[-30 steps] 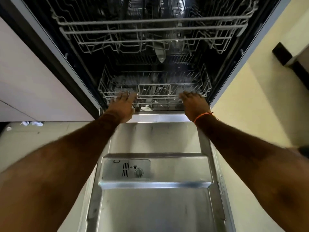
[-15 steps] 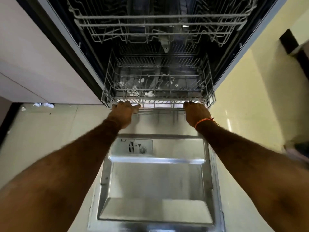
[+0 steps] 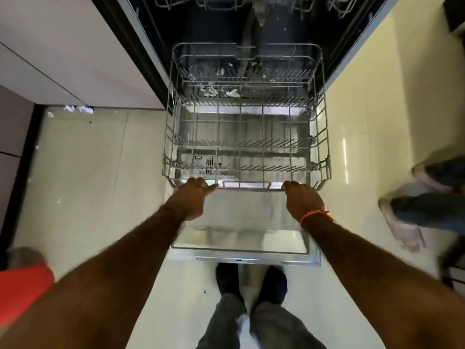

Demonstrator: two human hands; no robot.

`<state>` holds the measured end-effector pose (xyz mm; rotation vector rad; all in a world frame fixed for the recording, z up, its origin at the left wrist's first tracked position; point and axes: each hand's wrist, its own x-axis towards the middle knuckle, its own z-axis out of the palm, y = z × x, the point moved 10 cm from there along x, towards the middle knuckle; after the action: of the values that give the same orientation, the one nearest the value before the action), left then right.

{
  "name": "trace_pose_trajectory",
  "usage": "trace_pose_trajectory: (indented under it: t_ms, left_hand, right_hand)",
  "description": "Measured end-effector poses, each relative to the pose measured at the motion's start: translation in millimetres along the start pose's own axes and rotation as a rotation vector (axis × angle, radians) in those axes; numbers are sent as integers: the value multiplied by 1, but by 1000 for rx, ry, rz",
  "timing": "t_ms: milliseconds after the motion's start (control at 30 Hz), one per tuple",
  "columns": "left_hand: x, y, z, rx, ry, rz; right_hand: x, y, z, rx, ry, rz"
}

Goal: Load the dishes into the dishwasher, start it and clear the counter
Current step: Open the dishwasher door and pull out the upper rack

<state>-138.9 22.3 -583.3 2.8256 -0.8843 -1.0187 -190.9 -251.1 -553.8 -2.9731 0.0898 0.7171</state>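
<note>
Two hands hold the front rail of the lower rack (image 3: 246,137), one at each end of it. The left hand (image 3: 191,197) has its fingers curled over the rail near the rack's front-left corner, thumb stretched along the wire toward the middle. The right hand (image 3: 300,199) grips the rail near the front-right corner, fingers hooked over it and knuckles up; an orange thread band (image 3: 314,214) circles that wrist. Between the hands sits the rack's small wire handle loop (image 3: 246,185).

The rack is empty of dishes and stands partly out of the dishwasher (image 3: 251,28), its front half over the lowered door (image 3: 241,222) and its back half inside the dark tub. A few white scraps (image 3: 221,91) lie on the tub floor under the rack's rear tines. The detergent dispenser (image 3: 207,165) on the door shows through the wires near the rack's front-left part. The underside of the upper rack (image 3: 251,2) shows at the top edge of the opening.

The door's outer edge lies just beyond the person's dark shoes (image 3: 251,280) on the pale tiled floor (image 3: 88,185). White cabinet fronts (image 3: 63,46) stand to the left of the dishwasher, with bits of white litter (image 3: 78,109) at their base. At the right, another person's blurred feet (image 3: 407,217) stand on the floor, well apart from the door.
</note>
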Motion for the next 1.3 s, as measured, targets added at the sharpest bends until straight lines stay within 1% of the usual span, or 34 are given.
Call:
trace_pose_trajectory:
  t_ms: [167,267,500,600,667,700,767,867,967,1067,1133,1200,1233,1300]
  left_hand:
    - [-34,10,27,-71,-44,-40]
    - [-52,19,44,-93,-91,-32]
    - [-80,30,64,-202,-181,-96]
    - [-79,26,56,-221,-195,-119]
    - [-74,26,39,-177,-177,-115]
    - [-70,26,26,-153,-152,-113]
    - [-60,26,-7,-138,-78,-98]
    - [-35,23,-70,-119,49,-55]
    - [-11,19,-146,-122,181,-13]
    - [9,15,-221,-34,312,30]
    - [20,9,-268,22,405,29]
    - [25,5,-317,52,535,13]
    - [27,3,-340,69,595,-1]
    - [34,-3,-379,92,697,-25]
  right_hand:
    - [-33,-5,31,67,-55,22]
    - [-54,-8,42,75,-78,31]
    - [-91,-18,62,128,-143,15]
    - [-89,-19,62,114,-204,25]
    - [-81,-20,56,108,-244,31]
    - [-75,-21,49,125,-234,37]
    - [-57,-23,23,168,-163,39]
    - [-17,-24,-36,177,-16,14]
    - [23,-19,-110,174,140,4]
    - [52,-11,-191,165,318,4]
    - [66,-4,-243,165,451,14]
    - [76,4,-294,151,597,32]
    - [83,8,-316,132,651,34]
    - [98,12,-352,77,708,19]
